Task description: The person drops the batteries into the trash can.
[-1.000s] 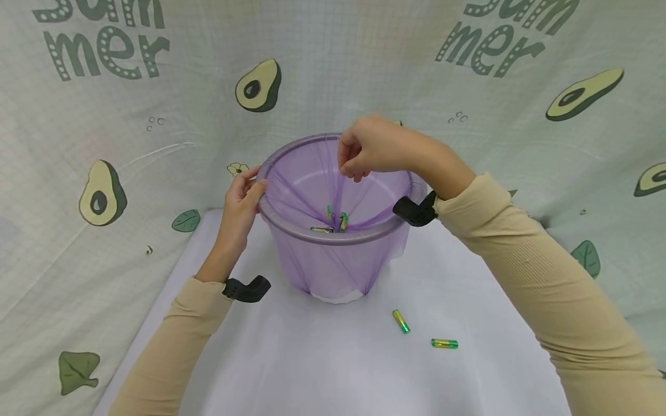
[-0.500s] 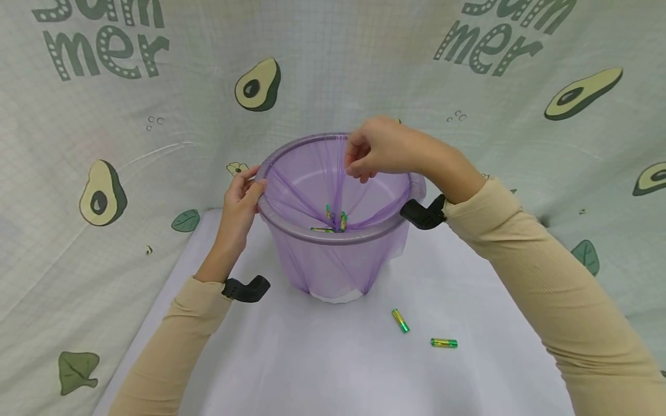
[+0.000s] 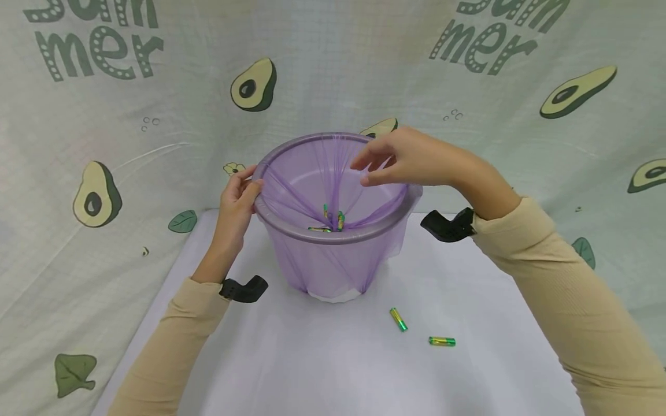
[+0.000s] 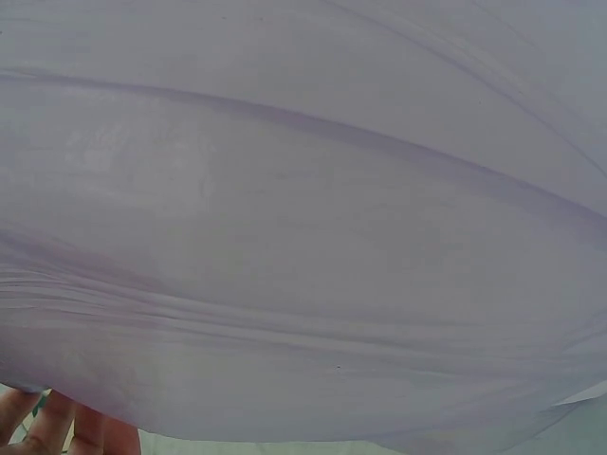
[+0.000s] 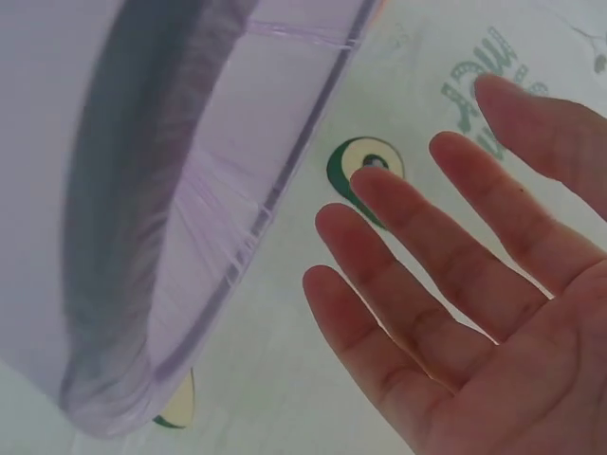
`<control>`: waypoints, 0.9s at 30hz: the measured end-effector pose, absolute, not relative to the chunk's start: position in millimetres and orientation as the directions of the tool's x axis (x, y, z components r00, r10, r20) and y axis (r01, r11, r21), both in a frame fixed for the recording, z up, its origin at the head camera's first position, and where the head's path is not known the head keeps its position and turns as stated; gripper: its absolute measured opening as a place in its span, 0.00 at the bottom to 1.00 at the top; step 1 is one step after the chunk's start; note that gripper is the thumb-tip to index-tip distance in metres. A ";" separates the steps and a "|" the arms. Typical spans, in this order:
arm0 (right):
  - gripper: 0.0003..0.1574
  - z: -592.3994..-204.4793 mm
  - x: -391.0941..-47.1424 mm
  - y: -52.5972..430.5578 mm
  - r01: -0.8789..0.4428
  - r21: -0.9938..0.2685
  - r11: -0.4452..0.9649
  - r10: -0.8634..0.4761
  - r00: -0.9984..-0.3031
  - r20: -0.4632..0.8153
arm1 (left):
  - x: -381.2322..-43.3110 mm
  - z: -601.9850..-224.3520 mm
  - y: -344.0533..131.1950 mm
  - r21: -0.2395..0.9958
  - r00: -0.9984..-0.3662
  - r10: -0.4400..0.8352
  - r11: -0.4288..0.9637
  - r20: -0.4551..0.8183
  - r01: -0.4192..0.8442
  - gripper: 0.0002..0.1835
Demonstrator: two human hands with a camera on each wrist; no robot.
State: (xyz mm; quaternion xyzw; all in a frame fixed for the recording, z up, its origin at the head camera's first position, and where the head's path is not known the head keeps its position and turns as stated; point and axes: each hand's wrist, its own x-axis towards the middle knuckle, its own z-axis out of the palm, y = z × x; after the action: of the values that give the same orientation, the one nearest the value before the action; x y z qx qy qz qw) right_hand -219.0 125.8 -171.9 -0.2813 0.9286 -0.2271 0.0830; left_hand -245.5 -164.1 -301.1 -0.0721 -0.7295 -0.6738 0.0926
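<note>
A trash can point(image 3: 333, 236) with a thick rim stands on the white surface, lined with a thin purple bag point(image 3: 307, 190). My left hand point(image 3: 235, 208) grips the rim on its left side; in the left wrist view its fingers point(image 4: 59, 422) show at the lower left, beside the stretched bag. Several green and gold batteries point(image 3: 340, 221) lie low in the gathered bag. My right hand point(image 3: 408, 159) hovers over the can's right rear part, fingers spread and holding nothing. The right wrist view shows its bare palm and straight fingers point(image 5: 417, 256) beside the rim.
Two more batteries lie on the white table in front of the can: one slanted battery point(image 3: 398, 319) and one level battery point(image 3: 442, 341) to its right. A hanging cloth point(image 3: 322, 75) with avocado prints closes off the back, near the can.
My right hand has drawn back to the right, and its pinched fingers have let go and spread apart. The left hand keeps its hold on the rim.
</note>
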 end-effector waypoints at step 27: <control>0.46 -253.9 -151.3 214.4 -0.342 -0.578 0.741 -0.331 -0.935 0.129 | -245.9 -301.7 -163.9 0.969 -0.972 -0.024 0.087 0.236 0.233 0.25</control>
State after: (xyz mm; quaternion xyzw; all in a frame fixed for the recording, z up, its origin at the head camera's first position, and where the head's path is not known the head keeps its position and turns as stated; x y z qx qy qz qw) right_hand -151.3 214.4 -253.9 -0.1803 0.9330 -0.3113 -0.0091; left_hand -245.9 -163.9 -301.7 -0.0715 -0.7310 -0.6719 0.0955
